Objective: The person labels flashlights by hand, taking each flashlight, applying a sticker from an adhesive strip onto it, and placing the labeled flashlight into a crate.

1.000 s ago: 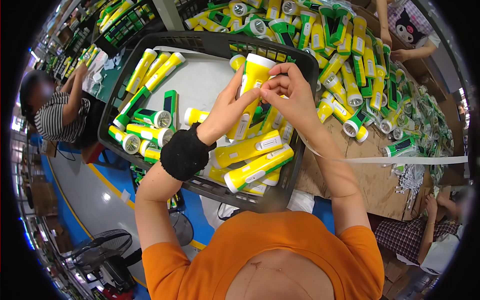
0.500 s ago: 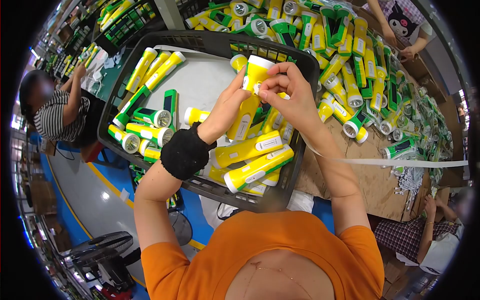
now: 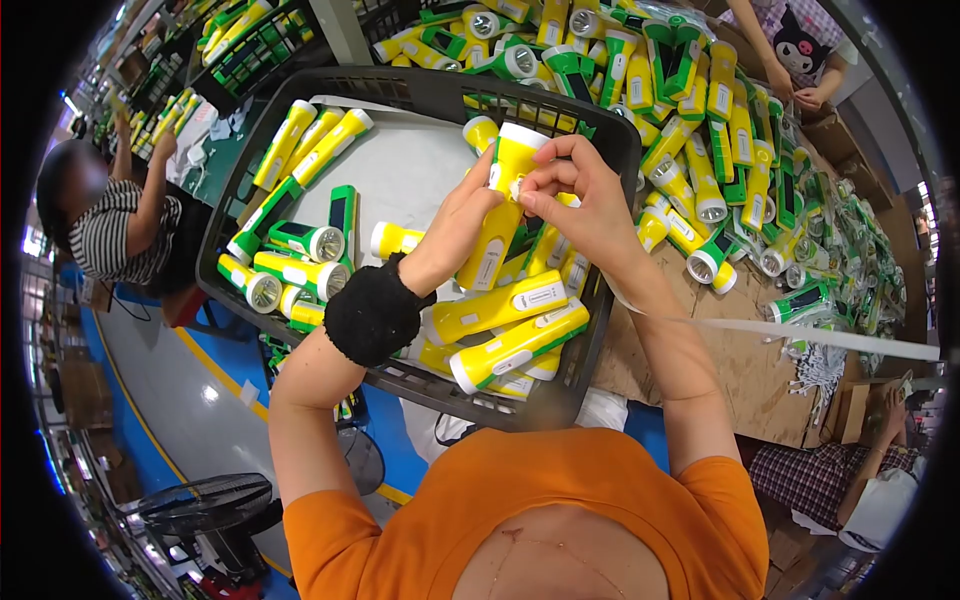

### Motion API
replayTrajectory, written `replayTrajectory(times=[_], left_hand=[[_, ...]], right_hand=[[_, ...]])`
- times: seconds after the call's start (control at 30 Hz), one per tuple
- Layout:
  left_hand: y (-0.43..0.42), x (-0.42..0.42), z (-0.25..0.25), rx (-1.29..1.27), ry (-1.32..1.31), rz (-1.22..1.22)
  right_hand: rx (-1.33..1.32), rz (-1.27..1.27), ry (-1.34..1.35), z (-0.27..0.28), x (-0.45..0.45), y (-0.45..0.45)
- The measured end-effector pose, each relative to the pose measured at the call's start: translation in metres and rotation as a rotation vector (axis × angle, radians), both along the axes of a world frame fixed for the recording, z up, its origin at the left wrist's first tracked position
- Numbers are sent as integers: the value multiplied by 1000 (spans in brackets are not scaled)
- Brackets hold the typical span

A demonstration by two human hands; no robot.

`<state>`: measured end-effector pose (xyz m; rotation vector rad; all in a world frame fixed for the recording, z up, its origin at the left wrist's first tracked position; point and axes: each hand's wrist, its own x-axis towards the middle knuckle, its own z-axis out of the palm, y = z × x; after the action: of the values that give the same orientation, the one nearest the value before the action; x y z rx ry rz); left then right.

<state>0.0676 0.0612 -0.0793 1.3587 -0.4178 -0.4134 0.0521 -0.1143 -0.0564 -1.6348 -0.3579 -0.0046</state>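
Left hand [image 3: 452, 230] gripping a yellow flashlight [image 3: 489, 246] over a black crate [image 3: 345, 81]; right hand [image 3: 580, 195], at the flashlight's three o'clock, fingertips pinched together by its neck

Before me sits a plastic crate [image 3: 400, 88], flashlights [image 3: 333, 140] lying in its left and right parts. One held flashlight [image 3: 488, 248], in my left fingers [image 3: 474, 206], is above the right part. To my right, a flashlight pile [image 3: 722, 92] lies on the tabletop [image 3: 680, 375], bagged flashlights [image 3: 845, 255] farther right. A fan [image 3: 205, 500] stands to my left.
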Motion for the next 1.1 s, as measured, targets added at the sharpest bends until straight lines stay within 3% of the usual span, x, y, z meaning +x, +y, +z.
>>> replayTrajectory(times=[0.5,0.73,1.1], left_hand=[[-2,1,1,108,-68,56],[0,0,-7,65,6,11],[-6,0,-11,77,-19,79]], right_hand=[[88,43,16,9,-5,2],[5,36,43,-3,1,0],[-80,-182,-48,-5,-4,8]])
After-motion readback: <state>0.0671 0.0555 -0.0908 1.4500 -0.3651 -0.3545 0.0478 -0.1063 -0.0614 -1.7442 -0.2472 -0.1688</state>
